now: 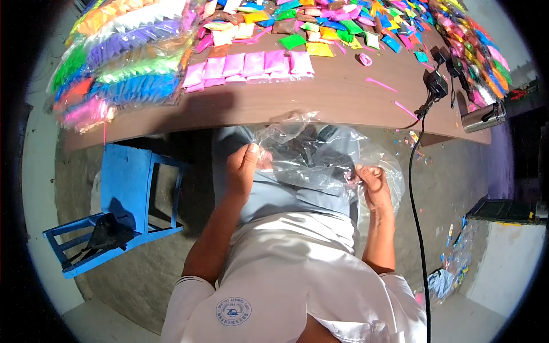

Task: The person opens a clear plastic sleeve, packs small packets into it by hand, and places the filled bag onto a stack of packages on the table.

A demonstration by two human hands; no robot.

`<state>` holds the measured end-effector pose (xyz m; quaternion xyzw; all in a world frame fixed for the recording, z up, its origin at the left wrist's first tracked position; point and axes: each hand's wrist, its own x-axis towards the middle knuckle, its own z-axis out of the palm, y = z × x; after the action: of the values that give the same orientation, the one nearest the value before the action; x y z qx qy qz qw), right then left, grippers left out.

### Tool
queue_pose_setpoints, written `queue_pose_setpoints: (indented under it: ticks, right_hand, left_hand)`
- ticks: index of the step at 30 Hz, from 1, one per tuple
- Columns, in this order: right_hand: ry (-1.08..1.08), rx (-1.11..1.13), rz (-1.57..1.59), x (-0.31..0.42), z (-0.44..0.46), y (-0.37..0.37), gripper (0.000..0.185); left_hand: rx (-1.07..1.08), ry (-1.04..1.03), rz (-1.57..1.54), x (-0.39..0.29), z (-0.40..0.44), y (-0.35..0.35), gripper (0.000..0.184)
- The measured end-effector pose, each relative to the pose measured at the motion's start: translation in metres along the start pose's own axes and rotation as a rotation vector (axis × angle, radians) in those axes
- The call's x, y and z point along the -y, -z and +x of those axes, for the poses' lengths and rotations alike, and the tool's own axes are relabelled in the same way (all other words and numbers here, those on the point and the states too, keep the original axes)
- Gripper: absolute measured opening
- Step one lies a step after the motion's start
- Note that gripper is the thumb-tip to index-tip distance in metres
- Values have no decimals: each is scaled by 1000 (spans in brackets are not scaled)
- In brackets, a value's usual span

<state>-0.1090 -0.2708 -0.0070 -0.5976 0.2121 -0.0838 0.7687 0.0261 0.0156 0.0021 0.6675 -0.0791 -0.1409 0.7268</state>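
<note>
A clear plastic bag [311, 163] stretches between my two hands above my lap, below the table's front edge. My left hand [245, 167] grips its left side, thumb pointing up. On the other side, my right hand [373, 182] pinches the film, and some of the bag hangs past the wrist. Nothing shows inside the bag. On the table beyond lies a row of pink packets [249, 67], lined up side by side in overlapping layers.
Bagged rows of coloured packets [131, 57] cover the table's left end. Loose packets [343, 23] are heaped at the back. A black cable [414, 194] runs down at right, near a metal flask [483, 117]. A blue chair [126, 183] stands at left.
</note>
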Motion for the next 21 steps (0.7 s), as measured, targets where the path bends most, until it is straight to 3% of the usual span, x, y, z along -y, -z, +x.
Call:
queue_pose_setpoints:
  ticks: [2,4,7,8,10,13,14,16,21]
  right_hand:
    - [-200,24,-44,2,-5,4,27]
    - [-262,14,-72,8,-7,0,32]
    - [242,-150,-623,25,-9,-13,73]
    - [240,-156,-620,33,-10,-17,73]
    - [776,-335,-898,65,-17,-46,70]
    - [935,-159,-1033,88,-24,-70,63]
    - [934,-166,-1032,88,-21,-76,63]
    - [901,133,-1116,89,-10,-88,52]
    - [874,316,-979,65,20,-91,28]
  left_hand:
    - [13,58,-61,-7,-4,-3,39]
    - [66,73,-46,-8,-6,-4,39]
    - [157,89,32,-16,-7,-7,39]
    - [191,93,96,-18,-8,-8,39]
    - [197,100,25,-6,-6,-10,39]
    - [221,114,-56,1,-8,-12,40]
    - [240,119,-64,1,-9,-12,40]
    - [263,151,-77,-3,-12,-15,41]
    - [274,163,-94,-3,-12,-17,43]
